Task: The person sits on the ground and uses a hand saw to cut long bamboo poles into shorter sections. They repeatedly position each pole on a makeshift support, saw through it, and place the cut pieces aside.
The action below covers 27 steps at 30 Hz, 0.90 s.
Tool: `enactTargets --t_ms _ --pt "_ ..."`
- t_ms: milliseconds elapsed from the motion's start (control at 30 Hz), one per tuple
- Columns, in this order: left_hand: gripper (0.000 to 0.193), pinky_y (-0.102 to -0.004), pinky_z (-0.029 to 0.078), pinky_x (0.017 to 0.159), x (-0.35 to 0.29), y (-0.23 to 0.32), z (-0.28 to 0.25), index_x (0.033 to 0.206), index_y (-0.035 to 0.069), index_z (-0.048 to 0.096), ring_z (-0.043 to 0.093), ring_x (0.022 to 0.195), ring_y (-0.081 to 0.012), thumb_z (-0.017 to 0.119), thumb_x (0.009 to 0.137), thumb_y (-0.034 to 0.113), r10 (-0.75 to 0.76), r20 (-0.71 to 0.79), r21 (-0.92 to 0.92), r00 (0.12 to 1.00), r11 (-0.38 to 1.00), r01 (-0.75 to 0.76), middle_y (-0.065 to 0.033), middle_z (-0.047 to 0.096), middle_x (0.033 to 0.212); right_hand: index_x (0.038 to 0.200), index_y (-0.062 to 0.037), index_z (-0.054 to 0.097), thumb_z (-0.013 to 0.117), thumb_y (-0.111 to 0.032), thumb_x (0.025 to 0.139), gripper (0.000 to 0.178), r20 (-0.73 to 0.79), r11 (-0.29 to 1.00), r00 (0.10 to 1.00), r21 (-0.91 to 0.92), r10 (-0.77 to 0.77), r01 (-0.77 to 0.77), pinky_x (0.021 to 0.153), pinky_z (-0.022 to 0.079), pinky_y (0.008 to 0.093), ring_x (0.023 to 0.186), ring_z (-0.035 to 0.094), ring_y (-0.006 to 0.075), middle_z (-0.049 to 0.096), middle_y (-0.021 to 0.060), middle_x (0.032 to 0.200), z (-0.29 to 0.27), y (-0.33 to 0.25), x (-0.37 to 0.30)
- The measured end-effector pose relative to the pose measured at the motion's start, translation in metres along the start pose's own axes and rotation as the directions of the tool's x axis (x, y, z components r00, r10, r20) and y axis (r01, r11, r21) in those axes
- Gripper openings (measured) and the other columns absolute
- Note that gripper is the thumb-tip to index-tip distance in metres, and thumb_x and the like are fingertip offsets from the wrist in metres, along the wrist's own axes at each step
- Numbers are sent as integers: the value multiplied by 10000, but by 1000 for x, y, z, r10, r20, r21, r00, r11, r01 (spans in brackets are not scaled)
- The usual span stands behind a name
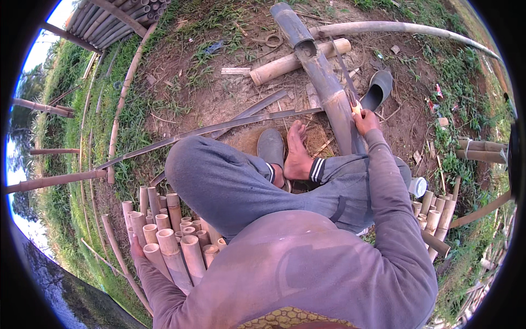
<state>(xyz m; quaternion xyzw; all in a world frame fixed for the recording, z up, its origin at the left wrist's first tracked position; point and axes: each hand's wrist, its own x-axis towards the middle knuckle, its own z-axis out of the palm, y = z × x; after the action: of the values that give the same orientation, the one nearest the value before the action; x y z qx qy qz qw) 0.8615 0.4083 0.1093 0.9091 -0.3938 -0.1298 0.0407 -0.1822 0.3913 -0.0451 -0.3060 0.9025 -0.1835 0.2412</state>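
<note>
My right hand (366, 122) is closed around the pale wooden handle of a long-bladed knife (346, 75). Its narrow dark blade points away from me, beside a thick grey bamboo pole (333, 96) that slopes toward my legs. That pole crosses a shorter bamboo log (275, 68) on the ground. Low on my left, my left hand (137, 250) rests against the outer edge of a bundle of cut bamboo pieces (171, 247) standing on end. Its fingers are mostly hidden, so its grip on any piece does not show.
One grey shoe (378, 90) lies right of the pole; another (271, 147) is on my foot. Long split bamboo strips (219, 125) cross the dirt ahead. More cut bamboo (436, 214) and a clear plastic cup (418, 187) stand at my right. Stacked poles (112, 22) lie far left.
</note>
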Motion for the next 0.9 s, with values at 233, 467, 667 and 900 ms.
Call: enactTargets --t_ms 233,467,667,900 --pt "254 -324 539 808 1 276 15 1052 14 742 663 857 -151 738 1001 263 519 -258 -171 815 806 -567 -48 729 939 1377 -176 677 711 -490 925 552 -120 990 985 -60 121 -129 1128 451 518 1339 611 352 666 150 1394 -32 -44 -7" --pt "288 -411 558 873 -149 672 88 1130 72 717 709 973 -292 784 928 267 990 135 -63 48 57 -996 -126 740 1061 1472 -124 470 662 -574 965 705 41 970 973 -95 227 -223 1121 403 616 1334 609 436 573 242 1443 -24 -34 7" --pt "455 -471 546 984 -303 905 229 1300 122 635 670 1161 -383 789 908 294 932 284 193 -225 -285 -939 -158 707 1238 1455 -134 458 636 -412 970 586 46 995 995 -45 88 -86 1016 435 635 1072 726 430 751 212 1160 -24 -28 3" --pt "612 -512 526 1061 -339 1078 415 1486 166 492 640 1257 -415 737 927 198 974 226 197 -1 -47 -979 -216 647 1358 1377 -38 504 705 -154 1010 434 -286 531 922 840 263 109 792 601 413 840 735 266 748 112 1051 -57 -7 31"
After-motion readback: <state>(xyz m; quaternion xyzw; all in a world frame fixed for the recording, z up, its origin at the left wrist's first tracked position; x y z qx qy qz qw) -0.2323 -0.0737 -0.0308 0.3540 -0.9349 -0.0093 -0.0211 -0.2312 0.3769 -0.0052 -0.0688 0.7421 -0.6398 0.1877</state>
